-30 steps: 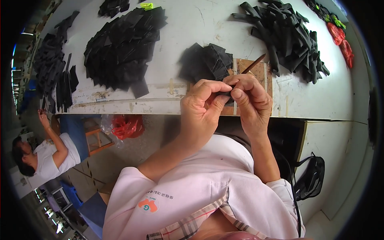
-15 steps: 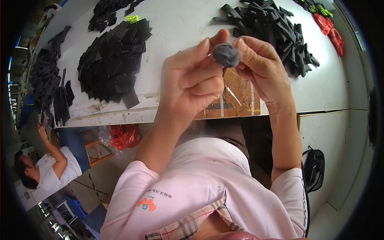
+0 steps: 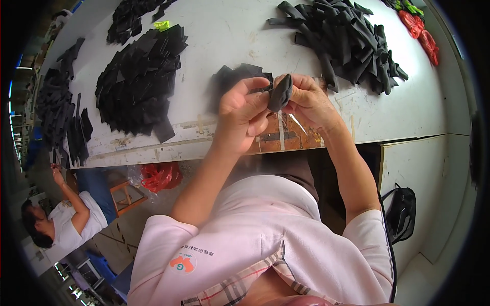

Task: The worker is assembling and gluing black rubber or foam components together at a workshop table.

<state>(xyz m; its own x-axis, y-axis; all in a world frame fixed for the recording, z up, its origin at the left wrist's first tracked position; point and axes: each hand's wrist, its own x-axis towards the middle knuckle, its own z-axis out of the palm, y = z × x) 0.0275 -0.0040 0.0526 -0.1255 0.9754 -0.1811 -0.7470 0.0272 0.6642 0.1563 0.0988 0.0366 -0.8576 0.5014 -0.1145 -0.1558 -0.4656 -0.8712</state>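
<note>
Both hands hold a dark grey fabric piece (image 3: 280,93) above the front edge of the white table (image 3: 224,35). It looks bunched or tubular, with its end tilted up. My left hand (image 3: 246,111) pinches its left side between thumb and fingers. On the other side, my right hand (image 3: 310,102) has thumb and fingers closed on the fabric. Just behind my left hand lies a small heap of black fabric pieces (image 3: 237,76). Below the hands, a brown board (image 3: 270,142) is set at the table edge, and a slim pointed metal thing (image 3: 297,124) shows there, partly hidden.
A large pile of flat black pieces (image 3: 138,81) lies left, with a yellow-green scrap (image 3: 162,25) at its top. Dark tubular pieces (image 3: 352,46) are heaped at the back right, near red plastic bags (image 3: 426,43). A person (image 3: 76,214) sits at the far left.
Both hands have come down and nearer the table with the fabric piece, which has turned from a round bunched end to a narrower upright shape. The small black heap behind them now shows.
</note>
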